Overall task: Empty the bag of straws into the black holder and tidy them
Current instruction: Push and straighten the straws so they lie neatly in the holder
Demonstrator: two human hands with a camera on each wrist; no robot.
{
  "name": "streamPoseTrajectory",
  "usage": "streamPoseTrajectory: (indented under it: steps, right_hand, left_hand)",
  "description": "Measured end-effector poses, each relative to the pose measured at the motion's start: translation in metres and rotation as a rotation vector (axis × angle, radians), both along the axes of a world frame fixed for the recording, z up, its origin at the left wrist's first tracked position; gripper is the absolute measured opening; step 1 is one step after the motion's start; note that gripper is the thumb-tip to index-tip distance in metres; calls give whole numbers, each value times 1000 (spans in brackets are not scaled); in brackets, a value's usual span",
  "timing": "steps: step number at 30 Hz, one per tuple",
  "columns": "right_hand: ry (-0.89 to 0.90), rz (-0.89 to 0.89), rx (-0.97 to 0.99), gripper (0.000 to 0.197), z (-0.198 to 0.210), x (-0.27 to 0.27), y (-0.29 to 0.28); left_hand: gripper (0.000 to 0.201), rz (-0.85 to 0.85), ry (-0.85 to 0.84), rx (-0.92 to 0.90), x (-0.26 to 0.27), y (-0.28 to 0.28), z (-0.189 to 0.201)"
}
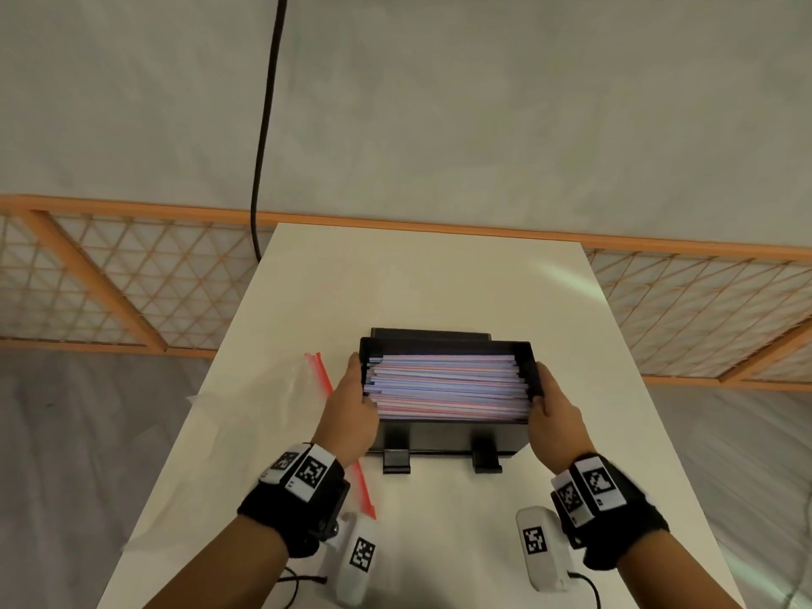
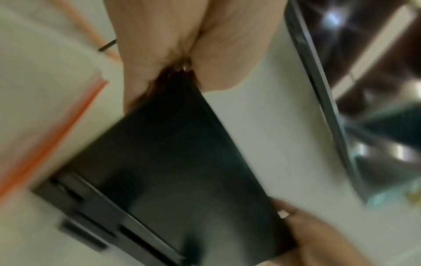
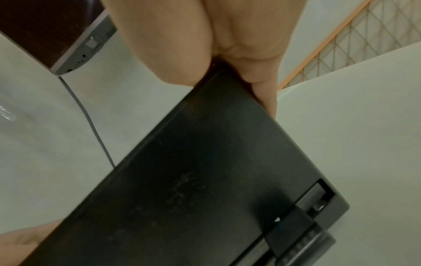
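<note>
Holder (image 1: 452, 435) mid-table (image 1: 439, 279), gripped at both ends: left hand (image 1: 351, 402) and right hand (image 1: 556, 410) curled round the side walls. Straws (image 1: 448, 386) stacked flat inside, reaching the rim. Bag (image 1: 263, 415) lying at the left edge; bare tabletop beyond.

White desk (image 1: 439, 279), narrow, running away from the viewer; a pale streak of light across its far right corner. Black cable (image 1: 266, 125) hangs down the wall and drops behind the desk's far left corner. Wall (image 1: 483, 103) behind is plain off-white, slightly mottled. Along its base, just past the desk's far edge, an orange-framed lattice panel (image 1: 110, 274) with a diamond grid, continuing on both sides of the desk. Grey floor (image 1: 88, 432) on either side. Light is soft and even, with no hard shadows.
</note>
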State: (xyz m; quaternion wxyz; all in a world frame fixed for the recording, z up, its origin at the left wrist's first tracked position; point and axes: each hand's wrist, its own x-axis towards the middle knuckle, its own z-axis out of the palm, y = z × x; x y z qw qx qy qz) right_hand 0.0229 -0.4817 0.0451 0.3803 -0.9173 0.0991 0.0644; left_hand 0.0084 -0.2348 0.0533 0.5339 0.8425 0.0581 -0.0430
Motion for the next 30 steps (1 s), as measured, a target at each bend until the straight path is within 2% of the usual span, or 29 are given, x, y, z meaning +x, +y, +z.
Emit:
streamPoseTrajectory:
  steps: [4, 8, 11, 15, 17, 18, 20, 21, 22, 24, 26, 28, 30]
  right_hand:
    - [-82, 15, 24, 55, 7, -2, 5]
    - [-61, 82, 52, 54, 4, -10, 15]
    - [-51, 35, 39, 55, 0, -9, 12]
    - [2, 84, 19, 54, 1, -5, 13]
    - [-37, 101, -31, 55, -1, -4, 12]
    - [-112, 96, -60, 55, 0, -4, 12]
    - [-295, 165, -133, 54, 7, -9, 19]
    - [-308, 254, -206, 61, 10, -12, 23]
    - [-248, 346, -293, 73, 14, -17, 28]
    - [-33, 478, -480, 105, 11, -20, 31]
    - [26, 522, -615, 125, 1, -13, 29]
    - [7, 536, -641, 127, -1, -11, 28]
    - [-44, 478, -527, 118, 4, -11, 24]
  left_hand:
    - [65, 24, -26, -13, 3, 3, 0]
    - [59, 72, -23, -32, 7, 19, -14]
    - [56, 0, -1, -7, 4, 14, -10]
    - [60, 4, 31, 66, 9, 15, -4]
    - [60, -7, 43, 102, 9, 16, -4]
    - [59, -12, 26, 190, 8, 15, -5]
    - [59, -47, -96, 543, 3, 12, -7]
    - [63, -99, -149, 716, 1, 10, -9]
    - [69, -165, -153, 832, -2, 7, -12]
    - [88, -258, -104, 949, -6, 3, -18]
    - [99, -271, -85, 991, -6, 0, -22]
    - [97, -260, -101, 993, -5, 0, -17]
    - [85, -161, -164, 854, -6, 3, -14]
